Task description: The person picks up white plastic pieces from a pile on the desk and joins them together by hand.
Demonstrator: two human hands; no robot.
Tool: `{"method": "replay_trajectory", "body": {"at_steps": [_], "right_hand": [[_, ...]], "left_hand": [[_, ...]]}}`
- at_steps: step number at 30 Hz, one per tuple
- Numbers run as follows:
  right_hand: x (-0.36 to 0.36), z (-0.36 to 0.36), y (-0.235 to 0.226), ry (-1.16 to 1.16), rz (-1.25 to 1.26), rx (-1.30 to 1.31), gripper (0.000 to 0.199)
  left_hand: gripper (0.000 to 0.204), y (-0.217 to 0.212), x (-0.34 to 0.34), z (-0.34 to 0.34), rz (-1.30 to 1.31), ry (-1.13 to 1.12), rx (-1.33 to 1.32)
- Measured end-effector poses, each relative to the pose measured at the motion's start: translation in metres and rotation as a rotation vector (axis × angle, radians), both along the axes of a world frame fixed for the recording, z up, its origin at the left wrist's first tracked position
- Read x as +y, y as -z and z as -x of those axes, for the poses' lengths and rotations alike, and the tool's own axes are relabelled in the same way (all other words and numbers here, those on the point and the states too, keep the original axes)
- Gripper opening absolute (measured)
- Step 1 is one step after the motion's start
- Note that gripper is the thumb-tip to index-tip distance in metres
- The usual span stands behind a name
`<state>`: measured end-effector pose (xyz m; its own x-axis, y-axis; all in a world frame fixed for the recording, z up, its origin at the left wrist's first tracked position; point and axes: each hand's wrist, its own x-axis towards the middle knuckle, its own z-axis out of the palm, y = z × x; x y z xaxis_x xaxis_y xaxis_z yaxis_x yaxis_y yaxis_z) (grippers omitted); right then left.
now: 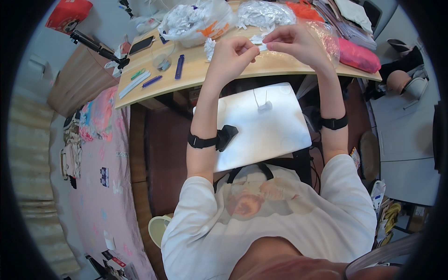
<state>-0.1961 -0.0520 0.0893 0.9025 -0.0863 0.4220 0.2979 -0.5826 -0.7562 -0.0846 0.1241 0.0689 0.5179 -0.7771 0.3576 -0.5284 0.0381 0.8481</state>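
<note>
Above the near edge of the wooden desk [154,86], both hands meet with a small white strip [262,47] between them. My left hand [232,57] pinches one end with thumb and forefinger, and my right hand [298,45] pinches the other. What the strip is made of is too small to tell. Crumpled white pieces [210,48] lie by my left hand, and a clear plastic bag of white pieces [266,15] lies beyond the fingers. Below, on my lap, rests a white board [261,135] bearing a small whitish object with thin strings [265,106].
A bulging plastic bag [196,23] stands at the back of the desk. Pens [179,66], a white ruler-like strip [135,84] and a phone [141,45] lie on the left. A pink roll [358,55] and stacked papers [343,23] fill the right. A bed [100,186] runs along the left.
</note>
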Motion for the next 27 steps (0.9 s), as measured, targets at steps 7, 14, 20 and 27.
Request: {"method": "replay_trajectory", "body": {"at_steps": [7,14,20,27], "right_hand": [[-0.009,0.010,0.029,-0.050,-0.045,0.149,0.017],[-0.003,0.018,0.044,-0.013,0.072,0.217,0.015],[-0.006,0.023,0.069,-0.067,-0.146,0.393,0.015],[-0.005,0.018,0.076,-0.075,-0.252,0.518,0.016]], "left_hand": [[0.018,0.029,0.000,0.008,-0.171,0.031,-0.009],[0.021,0.048,0.001,0.010,-0.240,0.073,0.011],[0.020,0.072,0.000,0.019,-0.310,0.094,0.065],[0.018,0.075,0.002,0.017,-0.418,0.083,0.122]]}}
